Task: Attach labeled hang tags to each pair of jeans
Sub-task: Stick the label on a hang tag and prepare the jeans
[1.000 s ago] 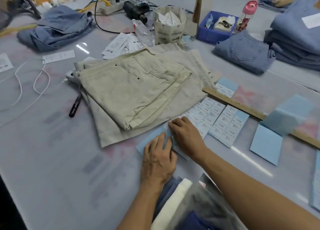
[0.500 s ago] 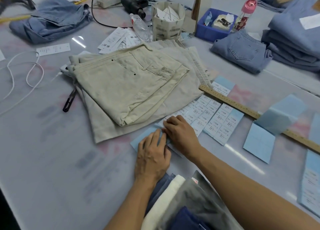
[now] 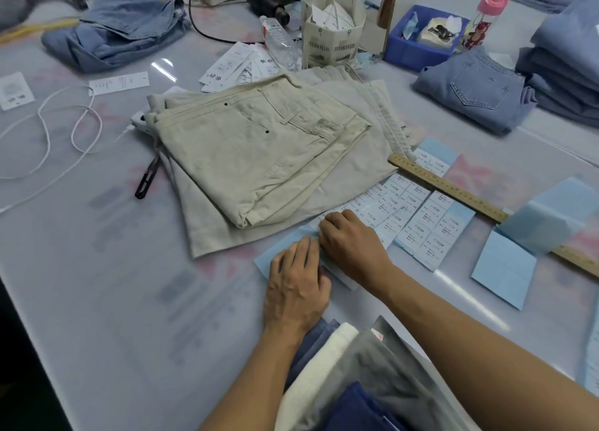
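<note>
- Pressing flat on a pale blue sticker sheet [image 3: 274,259] at about 6 o'clock of the table [image 3: 97,268], the left hand [image 3: 296,288] lies palm down with its fingers straight and close together.
- Touching it at its 1 o'clock, the right hand [image 3: 351,242] has its fingers curled down onto the sheet's edge; whether they pinch a label cannot be told.
- More label sheets [image 3: 418,216] printed with small text fan out toward 3 o'clock, their far ends under a wooden ruler [image 3: 453,187].
- Folded beige jeans [image 3: 256,152] lie in a stack at the table's middle, just beyond the hands.
- Loose white hang tags [image 3: 233,64] are heaped at 12 o'clock of the beige stack.
- Behind the tags, a printed paper tub [image 3: 330,38] stands upright, holding folded white paper pieces.
- At 1 o'clock a blue plastic bin [image 3: 411,50] holds a pale wad with something dark on it; what it is cannot be told.
- Beside the bin stands a pink-lidded bottle [image 3: 483,19]; a clear water bottle [image 3: 280,38] lies on its side by the tub.
- Blue jeans [image 3: 473,90] lie folded at 2 o'clock, another bundle [image 3: 113,32] at 11 o'clock.
</note>
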